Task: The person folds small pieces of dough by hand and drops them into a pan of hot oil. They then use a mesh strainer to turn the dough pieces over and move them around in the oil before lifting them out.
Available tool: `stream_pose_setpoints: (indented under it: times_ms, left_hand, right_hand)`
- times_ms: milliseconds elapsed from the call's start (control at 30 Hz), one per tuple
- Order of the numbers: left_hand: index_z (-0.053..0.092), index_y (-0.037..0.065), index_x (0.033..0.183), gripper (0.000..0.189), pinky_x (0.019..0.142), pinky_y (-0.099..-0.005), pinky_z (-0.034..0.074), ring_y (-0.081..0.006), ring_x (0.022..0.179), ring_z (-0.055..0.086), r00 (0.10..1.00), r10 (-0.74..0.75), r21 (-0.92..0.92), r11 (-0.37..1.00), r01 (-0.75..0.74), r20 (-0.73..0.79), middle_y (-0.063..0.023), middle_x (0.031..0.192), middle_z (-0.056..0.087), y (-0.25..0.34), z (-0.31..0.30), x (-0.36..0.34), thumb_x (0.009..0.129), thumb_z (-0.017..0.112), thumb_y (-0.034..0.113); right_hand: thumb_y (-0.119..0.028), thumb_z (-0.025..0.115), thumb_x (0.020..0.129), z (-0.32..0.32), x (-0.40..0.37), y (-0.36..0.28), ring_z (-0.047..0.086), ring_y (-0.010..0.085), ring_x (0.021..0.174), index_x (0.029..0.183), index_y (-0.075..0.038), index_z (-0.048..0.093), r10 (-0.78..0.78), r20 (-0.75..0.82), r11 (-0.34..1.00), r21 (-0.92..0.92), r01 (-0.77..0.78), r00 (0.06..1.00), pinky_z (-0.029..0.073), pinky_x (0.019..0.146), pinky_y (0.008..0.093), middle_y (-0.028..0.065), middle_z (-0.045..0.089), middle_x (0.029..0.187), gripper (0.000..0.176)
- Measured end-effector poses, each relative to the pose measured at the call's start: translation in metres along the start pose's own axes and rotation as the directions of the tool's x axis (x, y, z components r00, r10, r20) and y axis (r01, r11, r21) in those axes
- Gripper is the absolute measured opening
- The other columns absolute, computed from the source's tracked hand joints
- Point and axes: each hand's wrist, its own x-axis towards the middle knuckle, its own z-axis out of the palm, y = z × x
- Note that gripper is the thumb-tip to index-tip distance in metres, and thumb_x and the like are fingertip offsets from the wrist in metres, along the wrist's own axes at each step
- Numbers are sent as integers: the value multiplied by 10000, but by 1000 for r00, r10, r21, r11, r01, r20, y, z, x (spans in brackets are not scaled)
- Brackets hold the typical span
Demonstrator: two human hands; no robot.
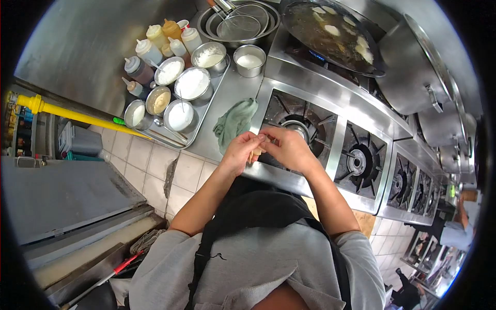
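My left hand (239,154) and my right hand (290,148) meet in front of my apron, above the front edge of the stove. Fingers of both hands pinch a small pale-yellow piece (256,152); it looks soft, but its kind is mostly hidden by the fingers. Just beyond my left hand, a crumpled green cloth (235,124) lies on the steel counter. An unlit burner (295,124) sits behind my right hand.
A tray (199,126) at left holds metal bowls of white powders and squeeze bottles (149,50). At the back, a wok (310,39) of oil with pale pieces stands over a blue flame. Strainers (238,27) rest in a basin; large pots (413,72) stand right. Another person (457,232) is far right.
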Motion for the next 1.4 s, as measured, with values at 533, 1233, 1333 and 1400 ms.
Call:
stream_pose_setpoints:
  times_ms: [533,1233,1333,1400]
  left_hand:
    - [599,14,1179,299,628,-245,460,-104,718,563,998,-42,-123,992,37,-36,-94,972,667,6,16,-9,992,521,235]
    - [592,17,1157,304,700,-270,484,-127,777,577,998,-56,-107,993,56,3,-79,965,646,-2,11,-11,947,616,235]
    - [553,15,1223,343,743,-290,500,-145,837,593,997,-38,-149,988,27,-68,-90,1017,638,-1,13,-8,945,607,208]
    - [519,3,1258,361,748,-300,510,-164,869,607,995,-38,-184,983,21,-93,-102,1042,637,-2,16,-11,945,592,168]
  right_hand:
    - [-384,587,921,-146,89,1,656,241,668,1028,-50,704,-11,-678,991,-106,-83,735,515,667,341,126,697,793,369]
    - [-237,657,870,-115,75,-4,652,167,638,1086,9,668,0,-587,955,239,174,810,511,616,310,127,701,794,328]
    - [-257,673,864,-113,67,2,681,238,689,1132,-31,675,-80,-512,993,-111,26,855,526,652,343,155,705,810,350]
    - [-219,674,876,-72,42,5,634,150,668,1107,-25,668,-149,-344,973,-220,74,927,508,643,305,105,690,799,302]
